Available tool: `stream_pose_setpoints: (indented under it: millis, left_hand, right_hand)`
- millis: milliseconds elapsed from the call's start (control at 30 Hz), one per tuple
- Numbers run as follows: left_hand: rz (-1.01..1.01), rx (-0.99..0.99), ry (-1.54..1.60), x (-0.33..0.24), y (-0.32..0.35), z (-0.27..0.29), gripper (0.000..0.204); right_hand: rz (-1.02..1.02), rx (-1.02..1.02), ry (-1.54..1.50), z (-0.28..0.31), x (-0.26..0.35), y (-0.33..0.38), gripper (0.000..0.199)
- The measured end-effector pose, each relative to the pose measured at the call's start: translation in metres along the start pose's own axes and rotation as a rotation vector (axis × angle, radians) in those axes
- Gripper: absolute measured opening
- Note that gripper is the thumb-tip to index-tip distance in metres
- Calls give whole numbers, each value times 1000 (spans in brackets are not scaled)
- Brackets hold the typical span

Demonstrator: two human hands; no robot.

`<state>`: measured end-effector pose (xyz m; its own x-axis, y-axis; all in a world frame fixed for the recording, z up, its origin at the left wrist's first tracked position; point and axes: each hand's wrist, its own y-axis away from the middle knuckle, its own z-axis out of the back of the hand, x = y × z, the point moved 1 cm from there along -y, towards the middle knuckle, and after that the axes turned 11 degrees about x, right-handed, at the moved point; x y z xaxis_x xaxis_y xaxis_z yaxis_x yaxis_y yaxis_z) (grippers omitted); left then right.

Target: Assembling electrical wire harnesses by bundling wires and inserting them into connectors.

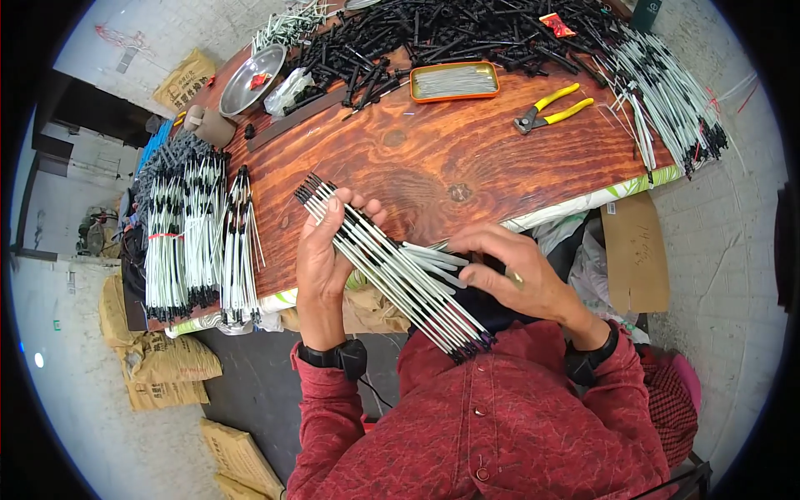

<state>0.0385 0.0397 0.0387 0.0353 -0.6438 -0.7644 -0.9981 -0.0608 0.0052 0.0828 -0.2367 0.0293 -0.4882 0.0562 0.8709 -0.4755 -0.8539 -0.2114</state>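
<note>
In front of my chest, my left hand (327,242) is closed around a bundle of thin white rods with black ends (400,279). The bundle slants from upper left down to the right, its lower tips close to my red shirt. Several thicker white tubes (435,262) stick out sideways from the bundle toward my right hand (512,271). Its thumb and curled fingers are around the ends of these tubes; the far fingertips are partly hidden.
On the wooden table (333,150) lie yellow-handled pliers (552,110), an orange-rimmed tin of thin pins (454,82) and a heap of black parts (433,29). Rod bundles (200,233) stand at the left, more rods (667,92) at the right. A metal bowl (253,79) sits far left.
</note>
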Motion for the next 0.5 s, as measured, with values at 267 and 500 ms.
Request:
stream_pose_setpoints:
  millis: [267, 500]
  left_hand:
    - [-118, 236, -92, -36, 5, -56, 20]
    - [-332, 506, -515, -69, 11, -105, 23]
  right_hand:
    - [86, 362, -641, -32, 20, -43, 61]
    - [118, 386, -451, -8, 32, -80, 55]
